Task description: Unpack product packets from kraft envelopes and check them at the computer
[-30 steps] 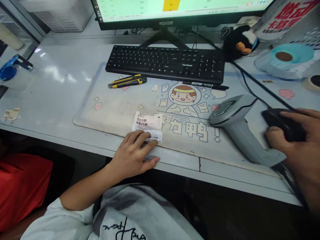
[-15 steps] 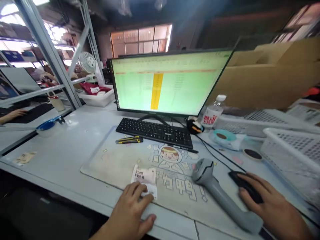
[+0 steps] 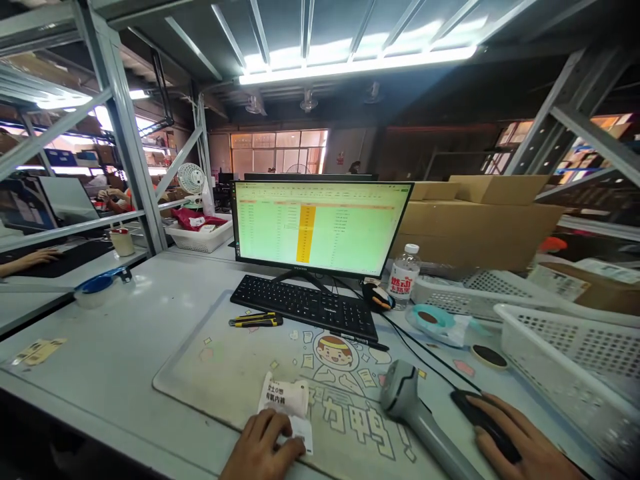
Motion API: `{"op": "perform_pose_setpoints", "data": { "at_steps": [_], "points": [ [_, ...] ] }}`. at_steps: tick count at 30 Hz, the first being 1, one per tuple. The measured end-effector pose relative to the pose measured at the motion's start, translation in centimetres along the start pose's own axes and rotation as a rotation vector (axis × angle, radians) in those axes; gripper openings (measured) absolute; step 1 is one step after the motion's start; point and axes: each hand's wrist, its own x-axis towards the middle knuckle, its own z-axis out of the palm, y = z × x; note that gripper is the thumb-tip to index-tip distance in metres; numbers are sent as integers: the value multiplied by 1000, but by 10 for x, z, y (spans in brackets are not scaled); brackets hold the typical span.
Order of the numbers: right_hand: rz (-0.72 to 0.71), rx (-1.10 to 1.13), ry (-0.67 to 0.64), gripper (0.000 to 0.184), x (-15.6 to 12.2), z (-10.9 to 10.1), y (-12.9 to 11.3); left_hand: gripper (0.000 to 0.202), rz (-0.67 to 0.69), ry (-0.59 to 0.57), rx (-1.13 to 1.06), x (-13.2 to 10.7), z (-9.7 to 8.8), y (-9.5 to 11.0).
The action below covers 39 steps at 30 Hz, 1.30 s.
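My left hand (image 3: 265, 445) rests at the mat's front edge, its fingers loosely bent and laid over the lower end of a white printed paper label (image 3: 284, 396). The thumb stands apart, and I see no grip on the paper. At the right, my right hand (image 3: 523, 437) is wrapped over a black computer mouse (image 3: 487, 421). Between the hands lies a grey barcode scanner (image 3: 425, 423), its handle toward me and cut off by the bottom edge. Behind them stand a black keyboard (image 3: 303, 305) and a monitor (image 3: 320, 230) with a green spreadsheet and an orange column.
Two yellow-black utility knives (image 3: 256, 320) and a black pen (image 3: 357, 341) lie near the keyboard. A water bottle (image 3: 404, 279), tape rolls (image 3: 433, 320) and white baskets (image 3: 565, 347) stand at the right. Another person's hand (image 3: 43, 257) is at the far left.
My view has tilted upward, so the desk sits lower and the ceiling shows. My left hand stays on the label and my right hand on the mouse.
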Motion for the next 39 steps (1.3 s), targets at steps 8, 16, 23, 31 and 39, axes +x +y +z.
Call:
{"op": "perform_pose_setpoints", "data": {
  "at_steps": [8, 16, 23, 31, 39],
  "points": [
    [-52, 122, -32, 43, -1, 9, 16, 15, -1, 43, 40, 2, -1, 0],
    [-12, -92, -115, 53, -2, -3, 2, 41, -81, -22, -45, 0, -8, 5],
    [-1, -244, -83, 51, -5, -10, -20, 53, -148, -86, -38, -2, -11, 11],
    [-16, -282, -53, 46, -8, -8, -23, 33, -122, -231, -155, 33, -47, 6],
    [-5, -295, -56, 44, -8, -17, -43, 33, 42, -327, -132, 190, -29, -17]
  ]
}}
